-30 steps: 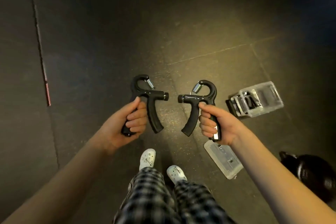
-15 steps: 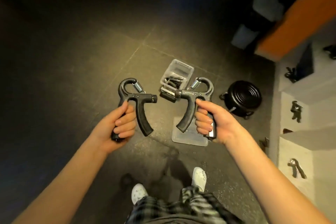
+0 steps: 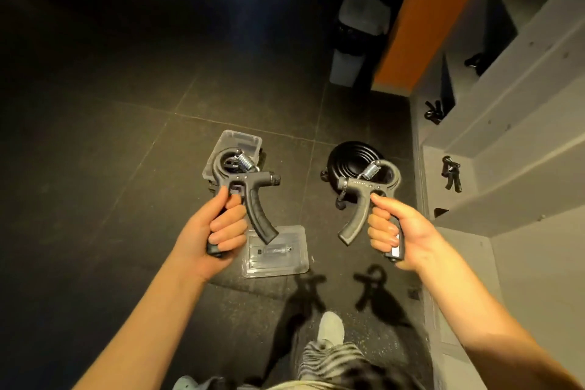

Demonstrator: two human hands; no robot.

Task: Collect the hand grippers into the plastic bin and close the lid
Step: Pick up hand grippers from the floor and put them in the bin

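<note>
My left hand grips one handle of a black hand gripper, held upright above the floor. My right hand grips a second black hand gripper the same way. Straight beyond the left one, a clear plastic bin stands on the floor with dark grippers inside, partly hidden behind it. The bin's clear lid lies flat on the floor between my hands, nearer to me.
A black coiled weight sits on the floor behind the right gripper. Grey shelves at the right hold more hand grippers. A white waste bin stands by an orange panel at the back. My feet are at the bottom.
The view has turned and come nearer to the bin and shelves. Both hands still grip their grippers, which now stand farther apart, the left one over the bin.
</note>
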